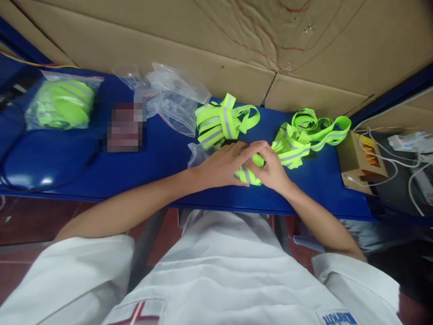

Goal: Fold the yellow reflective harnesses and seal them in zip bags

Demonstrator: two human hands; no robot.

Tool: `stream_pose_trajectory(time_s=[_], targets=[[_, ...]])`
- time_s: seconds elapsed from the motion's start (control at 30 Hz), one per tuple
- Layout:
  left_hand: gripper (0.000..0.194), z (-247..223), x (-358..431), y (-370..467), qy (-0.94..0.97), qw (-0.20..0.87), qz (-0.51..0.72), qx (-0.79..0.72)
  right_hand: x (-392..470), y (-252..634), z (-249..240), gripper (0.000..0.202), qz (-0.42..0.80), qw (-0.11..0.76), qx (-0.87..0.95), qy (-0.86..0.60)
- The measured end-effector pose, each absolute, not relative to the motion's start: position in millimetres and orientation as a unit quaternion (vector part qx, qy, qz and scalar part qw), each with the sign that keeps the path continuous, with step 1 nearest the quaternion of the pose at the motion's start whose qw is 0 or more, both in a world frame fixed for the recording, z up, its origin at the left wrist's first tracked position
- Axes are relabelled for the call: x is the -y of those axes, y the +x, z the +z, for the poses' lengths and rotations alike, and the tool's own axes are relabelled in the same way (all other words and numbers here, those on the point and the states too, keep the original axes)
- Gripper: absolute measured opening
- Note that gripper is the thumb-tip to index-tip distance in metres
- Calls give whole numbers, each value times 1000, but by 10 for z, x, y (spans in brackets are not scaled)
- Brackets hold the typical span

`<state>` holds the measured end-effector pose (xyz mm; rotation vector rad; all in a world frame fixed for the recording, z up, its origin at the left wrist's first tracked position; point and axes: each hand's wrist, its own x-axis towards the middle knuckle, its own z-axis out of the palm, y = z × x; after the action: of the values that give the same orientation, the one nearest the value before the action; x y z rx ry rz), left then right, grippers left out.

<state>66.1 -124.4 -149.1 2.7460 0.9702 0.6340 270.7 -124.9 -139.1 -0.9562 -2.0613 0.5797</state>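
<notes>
Both hands meet over a folded neon-yellow reflective strap (249, 175) near the front of the blue table (158, 167). My left hand (225, 164) lies over its left side with the fingers wrapped round it. My right hand (270, 168) grips the strap from the right, its fingers touching those of my left hand. A clear plastic bag (199, 154) shows partly under my left hand. Just behind the hands is a wrapped bundle of reflective straps (219, 121). More loose, coiled straps (292, 146) lie to the right of my right hand.
Clear plastic bags (176, 101) lie at the back centre. A bagged yellow bundle (64, 104) and a blurred reddish item (124, 128) are on the left. At the right stand a cardboard box (360, 162) and white cables (389, 158). Cardboard (209, 49) lines the back.
</notes>
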Motion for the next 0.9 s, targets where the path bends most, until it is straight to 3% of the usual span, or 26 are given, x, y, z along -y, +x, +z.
stream_pose_trajectory(time_s=[0.17, 0.23, 0.33, 0.4, 0.57, 0.7, 0.9], targets=[[102, -1444, 1329, 703, 927, -22, 168, -336, 1209, 2698, -1463, 17, 254, 414, 775, -403], [104, -1463, 1297, 666, 920, 24, 185, -343, 1211, 2740, -1440, 22, 281, 384, 791, -384], [116, -1500, 1203, 578, 896, 141, 256, -335, 1230, 2832, -1382, 60, 306, 322, 837, -320], [124, -1507, 1155, 527, 885, 189, 292, -310, 1242, 2877, -1356, 75, 299, 298, 852, -309], [138, -1432, 1164, 479, 925, 142, 217, -278, 1254, 2822, -1408, 56, 316, 333, 812, -359], [126, -1394, 1198, 498, 943, 42, 178, -279, 1295, 2677, -1517, 43, 287, 377, 801, -366], [98, -1420, 1192, 554, 935, -13, 233, -267, 1378, 2589, -1576, 50, 134, 303, 873, -357]])
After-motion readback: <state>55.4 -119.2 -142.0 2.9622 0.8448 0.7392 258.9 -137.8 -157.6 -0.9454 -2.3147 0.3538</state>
